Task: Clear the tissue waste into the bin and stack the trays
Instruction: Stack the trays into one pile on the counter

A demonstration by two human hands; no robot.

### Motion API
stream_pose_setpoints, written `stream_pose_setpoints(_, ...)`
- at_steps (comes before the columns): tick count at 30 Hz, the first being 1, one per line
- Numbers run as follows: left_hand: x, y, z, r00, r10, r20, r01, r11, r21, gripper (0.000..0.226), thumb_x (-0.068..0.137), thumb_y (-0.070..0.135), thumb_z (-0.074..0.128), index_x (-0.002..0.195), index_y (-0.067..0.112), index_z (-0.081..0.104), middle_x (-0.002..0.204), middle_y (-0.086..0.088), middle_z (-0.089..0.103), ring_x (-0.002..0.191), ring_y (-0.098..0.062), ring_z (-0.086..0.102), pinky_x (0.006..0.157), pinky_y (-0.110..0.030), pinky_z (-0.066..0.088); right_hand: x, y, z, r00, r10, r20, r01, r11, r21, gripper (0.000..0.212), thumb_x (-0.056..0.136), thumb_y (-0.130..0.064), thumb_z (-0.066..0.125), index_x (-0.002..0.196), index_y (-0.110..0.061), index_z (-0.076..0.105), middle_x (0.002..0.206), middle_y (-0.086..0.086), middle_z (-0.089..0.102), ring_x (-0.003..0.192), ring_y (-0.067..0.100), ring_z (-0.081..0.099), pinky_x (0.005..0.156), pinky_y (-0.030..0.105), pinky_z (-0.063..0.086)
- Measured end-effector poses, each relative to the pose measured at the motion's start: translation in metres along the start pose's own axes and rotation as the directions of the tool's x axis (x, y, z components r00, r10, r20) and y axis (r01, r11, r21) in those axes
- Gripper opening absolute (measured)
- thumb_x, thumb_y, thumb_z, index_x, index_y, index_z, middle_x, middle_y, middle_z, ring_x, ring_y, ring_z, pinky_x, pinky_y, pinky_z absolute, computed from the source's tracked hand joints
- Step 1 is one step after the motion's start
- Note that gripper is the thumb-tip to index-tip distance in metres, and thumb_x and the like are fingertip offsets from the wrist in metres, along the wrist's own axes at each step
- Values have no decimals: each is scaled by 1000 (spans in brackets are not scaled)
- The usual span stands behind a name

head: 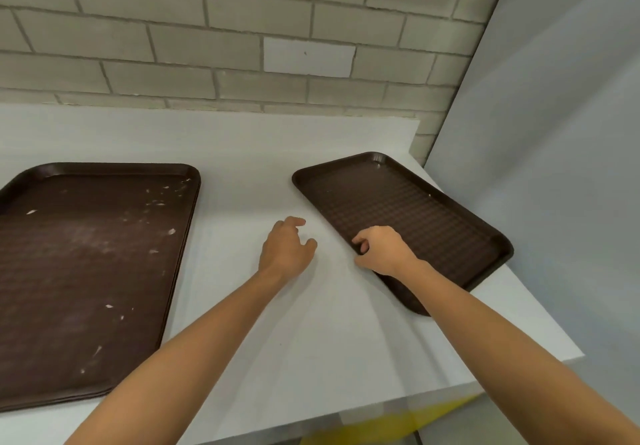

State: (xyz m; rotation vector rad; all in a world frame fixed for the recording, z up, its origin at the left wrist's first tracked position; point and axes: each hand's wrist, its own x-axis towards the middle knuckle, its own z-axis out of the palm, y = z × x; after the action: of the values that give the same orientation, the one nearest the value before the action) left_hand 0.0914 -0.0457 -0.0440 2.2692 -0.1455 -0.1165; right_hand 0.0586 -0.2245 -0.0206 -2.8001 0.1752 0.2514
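The right hand (379, 250) curled its fingers over the near rim of a dark brown, textured tray (415, 216) lying askew at the counter's (277, 323) right end. The left hand (285, 248), loosely curled, held nothing. A scrap-flecked tray stack (86, 271) sat at the left.

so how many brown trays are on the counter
2 fully visible: the top tray of the stack at the left, and the single tray at the right, its rim gripped by the right hand. Layered edges show more under the left one, number unclear.
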Motion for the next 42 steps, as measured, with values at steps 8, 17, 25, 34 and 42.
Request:
stream_pose_setpoints(8, 7, 30, 39, 990, -59, 131, 69, 995, -77, 52, 95, 35, 50, 140, 13, 35, 126, -11, 58, 109, -25, 60, 98, -33, 46, 5, 5, -5, 995, -62, -73, 67, 996, 62, 35, 82, -22, 69, 116, -13, 66, 99, 3, 69, 84, 13, 64, 84, 28, 55)
stream_pose_setpoints(17, 23, 49, 61, 921, -195, 338, 356, 775, -521, 38, 101, 30, 35, 122, 4, 53, 110, -13, 64, 94, -22, 66, 73, -31, 59, 2, 3, -14, 971, -99, -218, 138, 975, 172, 18, 80, -20, 70, 96, -14, 74, 79, 1, 71, 72, 11, 65, 74, 26, 56)
stream_pose_setpoints(25, 28, 52, 50, 958, -195, 212, 279, 808, -518, 31, 101, 21, 31, 111, 2, 54, 102, -12, 61, 76, -14, 61, 48, -17, 53, 0, 18, -21, 953, -213, -218, 255, 948, 191, 24, 87, -36, 62, 105, -22, 72, 98, -6, 68, 87, 5, 58, 82, 20, 46)
stream_pose_setpoints(34, 35, 24, 7, 988, -149, 41, 153, 898, -412, 39, 100, 27, 27, 100, 5, 58, 95, -10, 61, 87, -25, 59, 80, -38, 51, 16, 66, -31, 939, 152, -308, -152, 988, 25, 51, 94, -32, 48, 140, -16, 38, 144, 9, 38, 132, 27, 35, 107, 45, 32)
stream_pose_setpoints(42, 28, -12, -48, 986, -154, 56, 162, 858, -487, 41, 102, 27, 26, 97, 2, 59, 93, -11, 59, 91, -24, 57, 79, -31, 48, 22, 64, -16, 924, 325, -204, -313, 946, 88, 46, 96, -16, 40, 141, -9, 33, 141, 16, 40, 127, 34, 41, 105, 46, 35)
